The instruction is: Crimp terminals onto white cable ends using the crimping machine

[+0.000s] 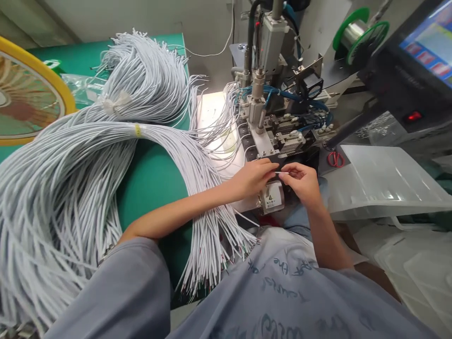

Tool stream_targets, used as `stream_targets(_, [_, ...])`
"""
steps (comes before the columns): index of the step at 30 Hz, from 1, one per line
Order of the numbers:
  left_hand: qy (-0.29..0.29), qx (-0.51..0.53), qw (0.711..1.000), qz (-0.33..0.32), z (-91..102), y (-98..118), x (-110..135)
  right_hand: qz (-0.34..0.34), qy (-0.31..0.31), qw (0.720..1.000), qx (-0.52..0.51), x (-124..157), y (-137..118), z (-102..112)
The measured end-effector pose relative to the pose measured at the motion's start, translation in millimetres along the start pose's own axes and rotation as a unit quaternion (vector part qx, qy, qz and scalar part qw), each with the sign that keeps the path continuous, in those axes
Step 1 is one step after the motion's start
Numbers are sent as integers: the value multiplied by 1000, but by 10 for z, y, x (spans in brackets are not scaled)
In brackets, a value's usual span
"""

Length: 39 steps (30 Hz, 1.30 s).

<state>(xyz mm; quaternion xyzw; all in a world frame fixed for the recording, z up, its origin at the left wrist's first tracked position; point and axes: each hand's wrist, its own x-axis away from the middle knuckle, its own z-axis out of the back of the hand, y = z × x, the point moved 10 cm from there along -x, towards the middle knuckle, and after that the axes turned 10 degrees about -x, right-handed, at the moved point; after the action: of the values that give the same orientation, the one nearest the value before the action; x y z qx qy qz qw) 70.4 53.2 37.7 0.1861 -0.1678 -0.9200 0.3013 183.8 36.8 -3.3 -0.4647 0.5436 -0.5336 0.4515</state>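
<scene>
Between my two hands a short stretch of thin white cable (281, 173) shows, held just in front of the machine's metal front. My left hand (256, 176) reaches over the cable bundle and pinches the cable with its fingers closed. Facing it, my right hand (302, 183) grips the cable's other side between thumb and forefinger. The cable's tip is too small to make out. Directly behind the hands stands the wire-processing machine (259, 122) with its cylinders and blue hoses. A box with a white label (273, 197) sits just below my hands.
Large bundles of white cables (151, 75) cover much of the green table (151, 174). At the left stands a yellow-rimmed fan (52, 70). To the right are red-handled scissors (335, 159), a translucent plastic bin (388, 176), a green wire spool (360, 35) and a screen (429, 44).
</scene>
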Motion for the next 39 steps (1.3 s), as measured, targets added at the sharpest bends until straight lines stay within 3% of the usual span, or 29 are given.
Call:
stream_targets(5, [58, 20, 998, -24, 89, -38, -5, 17, 6, 995, -98, 21, -23, -60])
stream_targets(11, [40, 32, 998, -34, 70, -40, -1, 14, -4, 986, -163, -6, 19, -127])
stream_targets(15, [38, 58, 996, -60, 106, 51, 1, 59, -3, 989, -136, -58, -23, -138])
stream_targets(21, [46, 107, 993, -22, 125, 8, -15, 86, 17, 992, -92, -31, -59, -126])
stream_targets(29, [65, 46, 993, -85, 95, 49, 12, 118, -25, 991, 54, -17, -287, -93])
stream_targets(36, [100, 77, 990, -62, 107, 40, 24, 103, 73, 991, -52, 41, -84, -105])
stream_targets(39, [102, 18, 992, -66, 101, 53, 32, 141, 121, 983, -17, 102, -144, -87])
